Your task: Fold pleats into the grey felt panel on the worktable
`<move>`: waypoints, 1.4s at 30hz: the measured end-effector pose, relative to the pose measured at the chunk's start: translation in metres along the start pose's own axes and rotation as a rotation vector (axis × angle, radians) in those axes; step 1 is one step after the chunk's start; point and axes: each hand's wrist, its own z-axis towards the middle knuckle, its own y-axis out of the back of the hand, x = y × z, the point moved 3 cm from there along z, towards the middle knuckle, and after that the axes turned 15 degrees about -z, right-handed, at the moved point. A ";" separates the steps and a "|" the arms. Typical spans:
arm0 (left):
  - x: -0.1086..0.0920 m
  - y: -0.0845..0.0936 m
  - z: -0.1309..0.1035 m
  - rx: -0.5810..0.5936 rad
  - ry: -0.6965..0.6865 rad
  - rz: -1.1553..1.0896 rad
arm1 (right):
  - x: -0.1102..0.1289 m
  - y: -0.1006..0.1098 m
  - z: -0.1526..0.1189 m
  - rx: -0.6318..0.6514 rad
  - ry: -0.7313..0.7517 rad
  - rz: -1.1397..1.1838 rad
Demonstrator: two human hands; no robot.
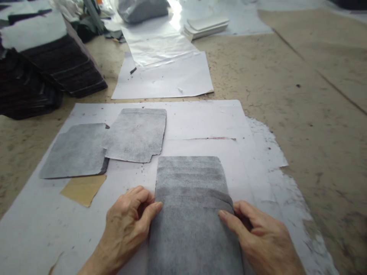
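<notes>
A fanned stack of grey sheet pieces (192, 229) lies in front of me, its upper ends overlapping in steps. My left hand (130, 219) pinches the left edge, thumb on top and fingers curled at the side. On the opposite edge my right hand (258, 233) grips in the same way, its thumb on the top face. The lower end of the stack runs out of view. Beyond my left hand lie two small piles of notched grey pieces, one on the left (76, 151) and one nearer the middle (137, 133), touching or overlapping at their edges.
White paper (206, 118) covers the work surface, torn along its right side. A tan scrap (84, 189) lies left. Tall stacks of dark sheets (63, 61) stand back left. Farther off are a smaller white sheet (160, 82), clear plastic (160, 42) and pale pads (206, 26).
</notes>
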 end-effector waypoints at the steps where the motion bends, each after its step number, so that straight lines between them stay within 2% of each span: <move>1: -0.001 0.000 0.001 0.007 0.009 -0.005 | -0.001 -0.001 0.001 0.025 -0.020 0.004; 4: -0.003 0.001 0.004 0.029 0.037 -0.026 | -0.003 -0.003 0.001 0.076 -0.064 0.007; 10: -0.003 0.001 0.005 0.061 0.041 -0.057 | -0.002 -0.004 -0.002 0.065 -0.109 0.014; 15: -0.003 0.000 0.003 0.032 0.002 -0.022 | -0.001 -0.002 0.002 0.105 -0.112 -0.017; 19: -0.005 -0.003 0.000 -0.019 -0.057 0.044 | -0.004 -0.004 0.002 0.111 -0.053 -0.111; 22: -0.003 -0.005 -0.004 -0.055 -0.103 0.100 | -0.004 -0.006 -0.001 0.049 0.015 -0.202; 24: -0.001 -0.006 -0.006 -0.084 -0.142 0.112 | -0.002 -0.004 -0.002 -0.068 0.082 -0.268; 26: 0.000 -0.005 -0.007 -0.121 -0.208 0.103 | 0.002 0.000 -0.001 -0.215 0.209 -0.291; 28: -0.002 -0.003 -0.005 -0.123 -0.287 0.096 | 0.006 0.005 0.004 -0.293 0.388 -0.270; 30: -0.005 -0.001 0.000 -0.066 -0.359 0.107 | 0.008 0.008 0.013 -0.231 0.532 -0.231; 33: -0.012 0.002 0.010 0.060 -0.380 0.127 | 0.007 0.009 0.029 -0.043 0.576 -0.170; 38: -0.020 0.005 0.024 0.180 -0.232 0.118 | 0.005 0.007 0.044 0.145 0.412 -0.103; 40: -0.021 0.005 0.027 0.184 -0.198 0.121 | 0.004 0.007 0.045 0.157 0.336 -0.098; 42: -0.021 0.004 0.026 0.169 -0.171 0.145 | 0.005 0.007 0.042 0.138 0.322 -0.078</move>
